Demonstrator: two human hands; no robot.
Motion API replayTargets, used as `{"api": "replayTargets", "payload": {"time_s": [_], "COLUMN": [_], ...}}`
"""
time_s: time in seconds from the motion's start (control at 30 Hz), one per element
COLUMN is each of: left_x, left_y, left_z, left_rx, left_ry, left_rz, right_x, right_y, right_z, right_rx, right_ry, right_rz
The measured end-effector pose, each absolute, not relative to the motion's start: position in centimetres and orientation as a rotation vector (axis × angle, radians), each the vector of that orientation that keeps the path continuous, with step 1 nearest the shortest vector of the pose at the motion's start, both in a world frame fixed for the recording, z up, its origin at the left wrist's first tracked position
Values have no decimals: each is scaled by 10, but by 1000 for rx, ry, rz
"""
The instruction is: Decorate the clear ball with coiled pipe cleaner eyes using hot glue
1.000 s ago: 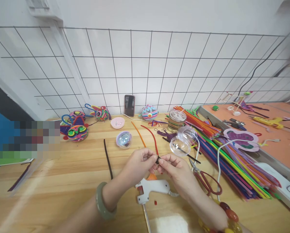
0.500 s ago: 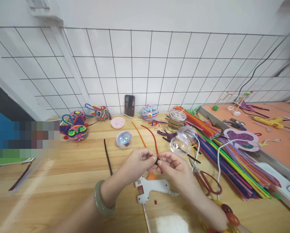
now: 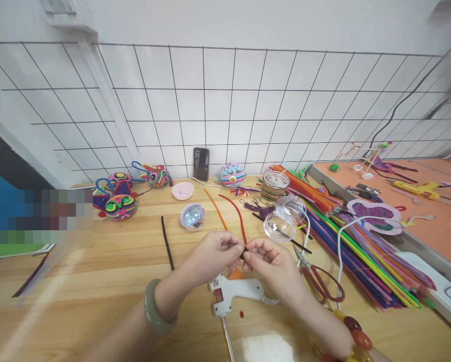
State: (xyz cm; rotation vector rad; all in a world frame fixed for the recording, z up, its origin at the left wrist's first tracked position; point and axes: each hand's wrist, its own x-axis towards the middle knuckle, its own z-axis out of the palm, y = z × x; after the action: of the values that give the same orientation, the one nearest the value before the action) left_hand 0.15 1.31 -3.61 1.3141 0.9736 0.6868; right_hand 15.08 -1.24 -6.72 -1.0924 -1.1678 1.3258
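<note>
Both hands meet over the middle of the wooden table (image 3: 97,281). My left hand (image 3: 213,254) and my right hand (image 3: 272,261) pinch a small dark piece where a red pipe cleaner (image 3: 236,213) and an orange pipe cleaner (image 3: 215,208) run away toward the wall. Fingertips of both hands press together on that spot. A white glue gun (image 3: 236,291) lies on the table right under my hands. A green bangle sits on my left wrist, a beaded bracelet on my right.
Red-handled scissors (image 3: 319,281) lie right of my hands. A clear plastic ball shell (image 3: 283,218) and a big heap of coloured pipe cleaners (image 3: 361,241) fill the right. A black pipe cleaner (image 3: 167,244), wrapped colourful balls (image 3: 120,205), a phone (image 3: 201,163) and an orange mat (image 3: 429,211) are around.
Both hands have shifted very slightly left and up while keeping the same pinch on the pipe cleaner ends. Nothing else on the table has moved.
</note>
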Motion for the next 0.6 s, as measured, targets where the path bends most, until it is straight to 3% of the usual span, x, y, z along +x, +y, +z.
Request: {"api": "replayTargets", "payload": {"time_s": [0.6], "left_x": [-6], "left_y": [17], "left_z": [-40], "left_rx": [1304], "left_ry": [986], "left_rz": [569], "right_x": [149], "right_y": [-13], "right_z": [-65], "right_rx": [-1106], "right_ry": [-1119], "right_rz": [1329]}}
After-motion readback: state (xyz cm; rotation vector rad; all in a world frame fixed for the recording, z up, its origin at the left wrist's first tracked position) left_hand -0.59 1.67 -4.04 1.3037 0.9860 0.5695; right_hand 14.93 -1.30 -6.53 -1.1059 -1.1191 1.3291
